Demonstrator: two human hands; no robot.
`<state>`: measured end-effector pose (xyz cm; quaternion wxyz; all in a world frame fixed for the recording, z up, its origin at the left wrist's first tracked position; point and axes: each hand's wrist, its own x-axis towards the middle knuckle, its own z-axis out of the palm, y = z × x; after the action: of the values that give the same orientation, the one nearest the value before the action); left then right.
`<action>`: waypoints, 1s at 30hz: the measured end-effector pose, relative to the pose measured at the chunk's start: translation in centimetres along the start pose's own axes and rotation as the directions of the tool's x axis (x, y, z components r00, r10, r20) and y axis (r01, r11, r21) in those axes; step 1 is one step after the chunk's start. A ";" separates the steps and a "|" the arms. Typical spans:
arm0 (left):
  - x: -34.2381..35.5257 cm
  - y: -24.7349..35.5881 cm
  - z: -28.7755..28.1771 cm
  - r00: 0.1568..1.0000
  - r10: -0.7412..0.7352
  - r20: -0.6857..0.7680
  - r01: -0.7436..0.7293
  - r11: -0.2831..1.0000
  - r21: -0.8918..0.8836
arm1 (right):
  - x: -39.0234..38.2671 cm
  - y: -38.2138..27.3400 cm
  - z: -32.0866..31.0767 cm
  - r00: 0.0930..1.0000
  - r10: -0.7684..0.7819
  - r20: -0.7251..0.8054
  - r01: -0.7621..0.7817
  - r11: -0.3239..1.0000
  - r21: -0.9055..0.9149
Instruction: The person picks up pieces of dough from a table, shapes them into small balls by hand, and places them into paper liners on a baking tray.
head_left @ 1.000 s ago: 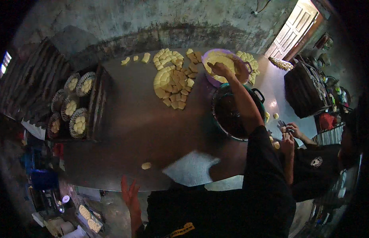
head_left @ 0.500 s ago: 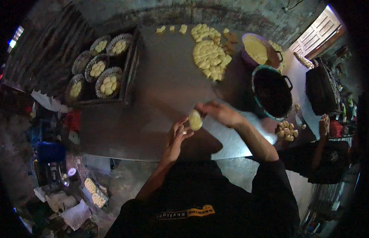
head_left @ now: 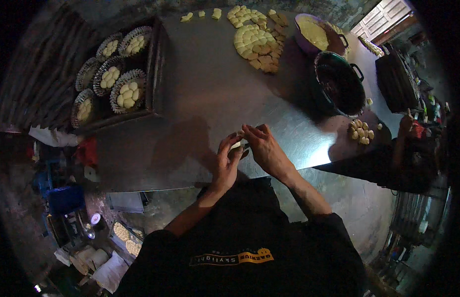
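Above the tabletop [head_left: 205,99], the left hand [head_left: 226,162] grasps a pale dough piece [head_left: 236,145], mostly covered; the right hand [head_left: 265,150], at the purple basin [head_left: 303,41] a second ago, now meets the left's fingertips, its hold unclear.

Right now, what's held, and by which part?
Pale dough piece, in the left hand; exact grip spot hidden. Right hand is close by; whether it grips can't be told.
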<state>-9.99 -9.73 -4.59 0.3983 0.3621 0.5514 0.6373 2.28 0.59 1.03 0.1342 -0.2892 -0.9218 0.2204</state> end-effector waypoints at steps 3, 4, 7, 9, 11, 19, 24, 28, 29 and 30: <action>0.3 -0.9 0.6 0.997 0.068 -0.031 -0.069 0.996 -0.051 | -0.3 -0.9 -2.0 0.965 0.183 0.186 -0.220 0.955 0.200; 0.6 -0.9 0.4 1.000 0.014 -0.006 -0.015 0.999 -0.042 | -0.2 -1.4 -3.2 0.933 0.224 0.282 -0.302 0.913 0.275; 1.5 -0.2 -0.2 0.979 -0.186 0.078 0.201 0.943 -0.265 | -0.9 -1.1 -4.9 0.961 0.210 0.180 -0.274 0.808 0.521; 1.8 1.5 0.0 0.927 -0.317 0.199 0.366 0.660 -0.656 | -1.2 0.1 -5.6 0.998 -0.068 -0.005 0.062 0.878 0.474; 2.2 2.6 0.4 0.881 -0.411 0.232 0.456 0.613 -0.645 | -1.3 0.9 -6.1 0.969 -0.230 -0.095 0.248 0.867 0.432; 2.8 6.0 4.4 0.987 0.025 0.160 -0.011 0.996 -0.085 | -0.9 4.3 -7.7 0.987 0.103 0.125 -0.161 0.710 0.686; 2.4 2.9 5.7 0.996 -0.065 -0.064 0.070 0.995 0.067 | -0.8 6.9 -7.9 0.997 -0.059 -0.053 0.076 0.903 0.424; 2.1 2.9 7.3 0.945 -0.288 -0.153 0.235 0.926 -0.294 | 0.0 8.2 -7.8 0.973 -0.223 -0.054 0.220 0.835 0.505; 2.2 3.7 8.1 0.932 -0.326 -0.160 0.266 0.912 -0.312 | 0.3 8.6 -7.9 0.977 -0.215 0.009 0.185 0.862 0.472; 2.2 4.1 8.6 0.916 -0.364 -0.166 0.296 0.896 -0.331 | 0.5 8.9 -7.9 0.977 -0.203 0.071 0.153 0.888 0.434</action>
<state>-3.64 -4.51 0.64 0.4867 0.1241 0.5434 0.6726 9.03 10.06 3.64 0.1609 -0.1541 -0.8800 0.4194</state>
